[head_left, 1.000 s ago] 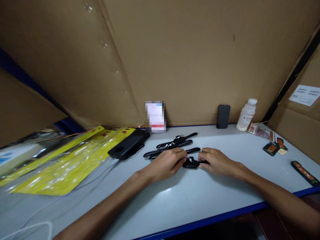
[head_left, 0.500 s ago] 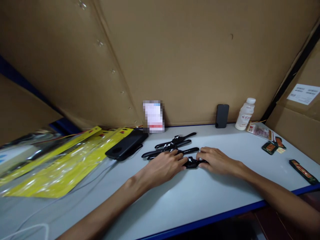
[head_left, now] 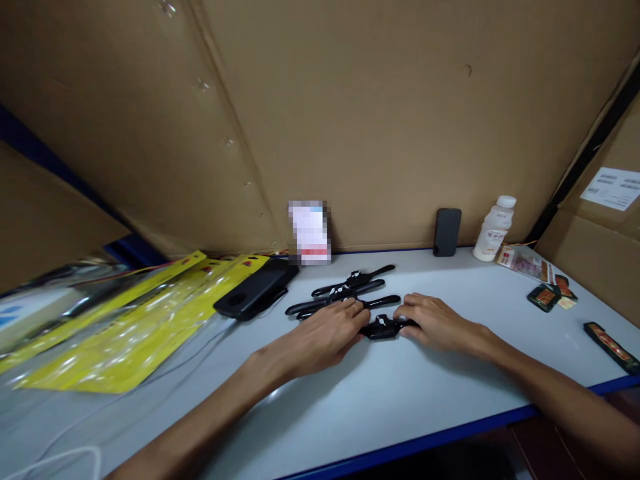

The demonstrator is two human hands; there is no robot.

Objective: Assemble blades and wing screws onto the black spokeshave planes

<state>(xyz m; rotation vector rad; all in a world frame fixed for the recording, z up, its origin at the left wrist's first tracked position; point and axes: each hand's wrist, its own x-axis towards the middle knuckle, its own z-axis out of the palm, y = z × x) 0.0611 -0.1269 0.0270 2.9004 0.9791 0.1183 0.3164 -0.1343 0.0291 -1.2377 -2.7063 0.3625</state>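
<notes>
A black spokeshave with a silvery fitting at its middle lies nearest to me on the grey table. My right hand is closed round its right handle, fingers bent. On its left side my left hand has its fingers curled over the left handle, which they hide. Just behind are several more black spokeshaves: one partly covered by my left hand, another beyond it, and the farthest lying at a slant.
Yellow-backed clear plastic packages and a black device with a cable lie left. A lit phone, a dark phone and a bottle stand along the cardboard wall. Small packets and a dark strip lie right.
My left hand has drawn slightly left off the middle of the nearest spokeshave, so more of its body shows. My right hand stays at the right handle. The view has shifted slightly.
</notes>
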